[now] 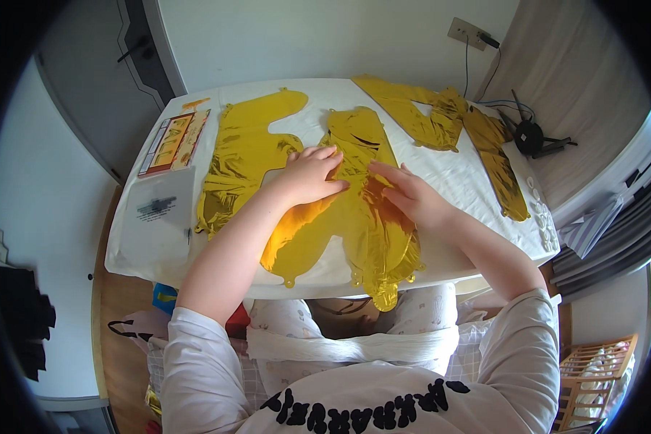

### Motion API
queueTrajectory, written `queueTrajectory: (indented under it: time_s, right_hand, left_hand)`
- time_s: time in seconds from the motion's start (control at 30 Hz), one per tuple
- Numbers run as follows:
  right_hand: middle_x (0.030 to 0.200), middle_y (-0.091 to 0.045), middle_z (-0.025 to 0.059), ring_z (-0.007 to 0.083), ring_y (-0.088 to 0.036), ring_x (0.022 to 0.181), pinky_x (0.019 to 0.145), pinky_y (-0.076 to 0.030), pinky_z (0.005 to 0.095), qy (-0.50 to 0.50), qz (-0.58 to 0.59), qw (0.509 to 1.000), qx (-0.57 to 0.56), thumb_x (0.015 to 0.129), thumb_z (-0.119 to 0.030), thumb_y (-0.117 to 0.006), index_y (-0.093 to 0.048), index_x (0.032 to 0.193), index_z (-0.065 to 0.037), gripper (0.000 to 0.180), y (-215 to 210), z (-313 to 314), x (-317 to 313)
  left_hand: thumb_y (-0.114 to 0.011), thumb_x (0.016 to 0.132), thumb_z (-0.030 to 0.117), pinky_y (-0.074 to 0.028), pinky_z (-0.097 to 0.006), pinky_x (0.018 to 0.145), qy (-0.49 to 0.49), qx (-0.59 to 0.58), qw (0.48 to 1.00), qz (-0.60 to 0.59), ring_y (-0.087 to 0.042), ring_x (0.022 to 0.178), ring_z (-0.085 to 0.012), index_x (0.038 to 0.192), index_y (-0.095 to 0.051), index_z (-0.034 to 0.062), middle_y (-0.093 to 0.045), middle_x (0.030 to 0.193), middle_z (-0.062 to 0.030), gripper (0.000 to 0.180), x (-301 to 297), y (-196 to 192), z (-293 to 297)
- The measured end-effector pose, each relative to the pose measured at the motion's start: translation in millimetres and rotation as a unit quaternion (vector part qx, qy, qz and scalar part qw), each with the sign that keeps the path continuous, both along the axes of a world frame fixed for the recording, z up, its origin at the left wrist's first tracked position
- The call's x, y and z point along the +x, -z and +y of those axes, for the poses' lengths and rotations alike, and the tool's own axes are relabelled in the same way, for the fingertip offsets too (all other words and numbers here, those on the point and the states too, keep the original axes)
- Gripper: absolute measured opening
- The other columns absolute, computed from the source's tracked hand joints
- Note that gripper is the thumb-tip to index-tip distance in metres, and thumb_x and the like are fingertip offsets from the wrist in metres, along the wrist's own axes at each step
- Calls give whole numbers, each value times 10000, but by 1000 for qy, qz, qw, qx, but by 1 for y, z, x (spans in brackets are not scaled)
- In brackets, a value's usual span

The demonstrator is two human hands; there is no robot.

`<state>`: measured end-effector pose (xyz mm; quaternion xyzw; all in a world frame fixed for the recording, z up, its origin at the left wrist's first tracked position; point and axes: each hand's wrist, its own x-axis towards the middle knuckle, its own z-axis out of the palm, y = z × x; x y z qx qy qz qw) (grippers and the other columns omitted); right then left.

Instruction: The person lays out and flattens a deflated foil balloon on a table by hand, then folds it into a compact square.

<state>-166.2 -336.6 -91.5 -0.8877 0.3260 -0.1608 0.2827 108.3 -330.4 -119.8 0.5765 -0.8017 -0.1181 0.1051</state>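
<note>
A flat gold foil balloon (pixel 307 253), letter-shaped and creased, lies in the middle of the table with its lower end overhanging the front edge. My left hand (pixel 309 176) rests on its left part, fingers spread toward the centre. On the right side of the same balloon, my right hand (pixel 410 197) lies with fingers stretched out and pointing left. Neither hand grips anything that I can see. Another flat gold foil balloon (pixel 242 148) lies left of my left hand. Farther right is a third gold foil balloon (pixel 434 126), large and branching.
The table (pixel 448 249) has a white cover. At its left lie a printed card (pixel 173 141) and a clear plastic bag (pixel 155 224). A black router (pixel 529 136) with cables stands at the right, near a row of clear round pieces (pixel 541 210). A wall socket (pixel 466 32) is behind.
</note>
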Motion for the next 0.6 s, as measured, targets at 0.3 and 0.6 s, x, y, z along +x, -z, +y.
queueTrajectory:
  time_s: [0.3, 0.6]
  right_hand:
    - [1568, -449, 160, 321, -456, 1428, 1164, -394, 377, 73, -46, 995, -53, 985, -19, -564, -494, 1477, -32, 497, 15, -34, -7]
    - [1633, -332, 190, 347, -281, 1529, 1242, -259, 430, 88, 88, 982, -144, 1050, -294, -535, -393, 1537, 4, 588, 29, -42, -3]
  left_hand:
    - [-582, 957, 581, -209, -538, 1208, 3, 4, 1000, 2, -260, 1530, -298, 1544, -444, 101, -336, 1650, -119, 771, 2, 0, -1]
    - [-573, 962, 596, -199, -536, 1218, 5, 2, 1000, 5, -255, 1534, -293, 1559, -421, 108, -333, 1652, -112, 786, 2, 3, -2]
